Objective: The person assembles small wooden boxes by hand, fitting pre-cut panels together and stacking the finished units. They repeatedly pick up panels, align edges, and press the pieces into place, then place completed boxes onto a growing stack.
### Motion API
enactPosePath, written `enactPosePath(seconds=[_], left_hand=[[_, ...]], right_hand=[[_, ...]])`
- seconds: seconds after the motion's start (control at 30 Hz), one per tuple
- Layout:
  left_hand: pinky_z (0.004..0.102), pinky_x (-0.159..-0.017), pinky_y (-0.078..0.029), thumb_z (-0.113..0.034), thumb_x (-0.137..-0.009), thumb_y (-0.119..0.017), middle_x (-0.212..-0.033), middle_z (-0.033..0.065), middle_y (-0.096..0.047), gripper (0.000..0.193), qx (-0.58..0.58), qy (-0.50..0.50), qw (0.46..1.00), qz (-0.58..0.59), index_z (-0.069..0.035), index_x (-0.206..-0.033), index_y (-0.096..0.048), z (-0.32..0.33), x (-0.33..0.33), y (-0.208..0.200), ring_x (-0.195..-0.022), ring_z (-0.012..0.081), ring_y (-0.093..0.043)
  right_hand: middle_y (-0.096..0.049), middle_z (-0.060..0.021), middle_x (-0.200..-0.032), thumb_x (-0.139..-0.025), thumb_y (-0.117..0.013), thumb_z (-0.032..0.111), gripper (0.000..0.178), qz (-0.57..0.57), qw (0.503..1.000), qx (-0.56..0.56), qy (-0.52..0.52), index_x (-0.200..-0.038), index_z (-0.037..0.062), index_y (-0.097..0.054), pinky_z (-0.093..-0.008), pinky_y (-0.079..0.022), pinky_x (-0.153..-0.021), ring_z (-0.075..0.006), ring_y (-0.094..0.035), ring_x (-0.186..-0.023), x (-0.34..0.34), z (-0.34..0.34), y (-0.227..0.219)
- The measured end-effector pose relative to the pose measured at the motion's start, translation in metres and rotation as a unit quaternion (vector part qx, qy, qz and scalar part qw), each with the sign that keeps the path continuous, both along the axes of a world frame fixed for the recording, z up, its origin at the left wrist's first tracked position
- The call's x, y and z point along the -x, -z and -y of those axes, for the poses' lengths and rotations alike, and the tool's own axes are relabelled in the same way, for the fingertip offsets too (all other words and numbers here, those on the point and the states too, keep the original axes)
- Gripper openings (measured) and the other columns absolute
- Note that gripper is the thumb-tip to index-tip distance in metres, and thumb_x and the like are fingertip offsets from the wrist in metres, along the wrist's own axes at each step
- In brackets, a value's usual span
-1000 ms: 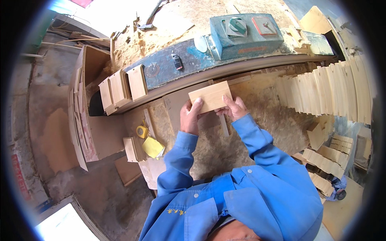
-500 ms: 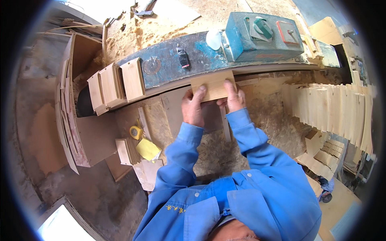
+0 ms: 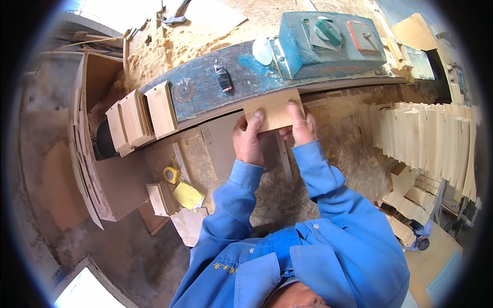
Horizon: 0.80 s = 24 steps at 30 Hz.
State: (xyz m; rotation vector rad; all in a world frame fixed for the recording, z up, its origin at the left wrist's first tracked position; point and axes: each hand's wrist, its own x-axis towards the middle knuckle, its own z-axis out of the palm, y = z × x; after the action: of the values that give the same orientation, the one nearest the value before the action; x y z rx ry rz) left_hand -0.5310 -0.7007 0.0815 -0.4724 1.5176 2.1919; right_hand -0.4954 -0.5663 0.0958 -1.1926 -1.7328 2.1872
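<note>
A small, pale rectangular wooden board (image 3: 275, 114) is gripped at both ends, level with the near edge of a worn blue machine table (image 3: 203, 105). My left hand (image 3: 248, 139) pinches its left end, thumb on top and fingers underneath. At the other end my right hand (image 3: 303, 127) has its thumb side on the top face, the fingers partly hidden below. Whether the board's far edge touches the machine's edge I cannot tell. Behind it on the table lie a black-wrapped object (image 3: 223, 78) and a white rounded piece (image 3: 262, 51).
Similar boards (image 3: 161, 111) lean in stacks at the table's left end. A blue-green switch box (image 3: 291, 49) sits behind my right hand. Many upright wooden pieces (image 3: 423, 133) line the right. Lower left are a yellow tape measure (image 3: 171, 174), a yellow pad (image 3: 188, 195) and more boards (image 3: 162, 199).
Both hands keep hold of the board, which has hardly moved. The view has shifted slightly, so the table and its things appear a little further left.
</note>
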Motion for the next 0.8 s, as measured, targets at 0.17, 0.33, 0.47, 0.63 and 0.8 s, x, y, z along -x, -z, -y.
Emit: enactPosePath(seconds=[0.17, 0.33, 0.47, 0.63, 0.8], left_hand=[[0.0374, -0.082, -0.06, -0.033, -0.093, -0.075, -0.111, 0.0153, -0.065, 0.057, -0.056, -0.032, 0.998, -0.018, 0.012, -0.123, -0.056, 0.012, 0.001, 0.003, -0.098, 0.0222, -0.067], [0.0388, -0.078, -0.061, -0.032, -0.093, -0.074, -0.109, 0.0145, -0.066, 0.054, -0.035, -0.032, 0.998, -0.028, 0.009, -0.123, -0.057, 0.039, 0.005, 0.004, -0.094, 0.0227, -0.068], [0.0387, -0.079, -0.06, -0.034, -0.093, -0.073, -0.111, 0.0133, -0.067, 0.054, -0.018, -0.036, 0.999, -0.033, 0.006, -0.126, -0.058, 0.051, 0.007, -0.001, -0.097, 0.0229, -0.068], [0.0419, -0.084, -0.059, -0.033, -0.097, -0.068, -0.122, 0.0136, -0.065, 0.052, 0.0, 0.007, 0.999, -0.049, 0.003, -0.133, -0.054, 0.066, -0.003, -0.018, -0.107, 0.0248, -0.067], [0.0368, -0.089, -0.058, -0.025, -0.093, -0.077, -0.135, 0.0127, -0.061, 0.072, 0.008, 0.117, 0.978, -0.173, 0.0, -0.151, -0.043, 0.093, -0.041, -0.035, -0.117, 0.0217, -0.063]], right_hand=[[-0.066, -0.0065, -0.079, -0.09, -0.068, 0.054, 0.056, 0.006, 1.0, 0.028, 0.004, -0.113, 0.0027, -0.064, -0.0276, -0.048, -0.048, -0.0131, -0.062, -0.056, 0.003, 0.014, -0.003], [-0.066, -0.0077, -0.075, -0.089, -0.069, 0.053, 0.054, -0.022, 0.999, 0.034, 0.006, -0.105, 0.0024, -0.066, -0.0286, -0.048, -0.047, -0.015, -0.062, -0.055, 0.008, 0.039, 0.004], [-0.067, -0.01, -0.077, -0.088, -0.072, 0.056, 0.063, 0.006, 0.999, 0.044, -0.006, -0.111, -0.001, -0.063, -0.0289, -0.052, -0.048, -0.016, -0.066, -0.059, 0.009, 0.052, 0.007], [-0.069, -0.0129, -0.097, -0.092, -0.074, 0.046, 0.061, 0.038, 0.992, 0.114, -0.033, -0.128, 0.0009, -0.055, -0.0306, -0.058, -0.054, -0.0184, -0.069, -0.068, 0.005, 0.057, 0.005], [-0.064, -0.0107, -0.124, -0.098, -0.069, 0.039, 0.06, -0.229, 0.953, 0.161, -0.113, -0.145, 0.0067, -0.048, -0.0365, -0.062, -0.076, -0.0209, -0.069, -0.102, -0.048, 0.029, 0.001]])
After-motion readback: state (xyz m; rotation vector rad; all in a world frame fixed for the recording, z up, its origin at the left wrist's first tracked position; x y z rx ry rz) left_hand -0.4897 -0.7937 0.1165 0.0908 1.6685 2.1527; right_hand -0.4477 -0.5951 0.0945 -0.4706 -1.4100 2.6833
